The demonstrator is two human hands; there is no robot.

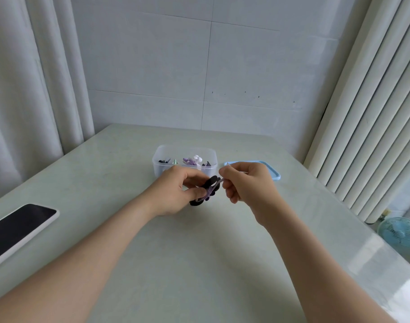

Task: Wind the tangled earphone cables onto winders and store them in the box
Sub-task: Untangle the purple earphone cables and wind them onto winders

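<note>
Purple cable (219,182) looks light and limp; left hand (176,192) grips the stiff black winder (212,181), right hand (246,183) pinches cable just beside

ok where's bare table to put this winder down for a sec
Free: the near table between your forearms; the stretch between the phone and left hand; the far strip behind the clear box and blue lid. Crowded: just before the box, where the right hand holds purple cable at the black winder.
</note>
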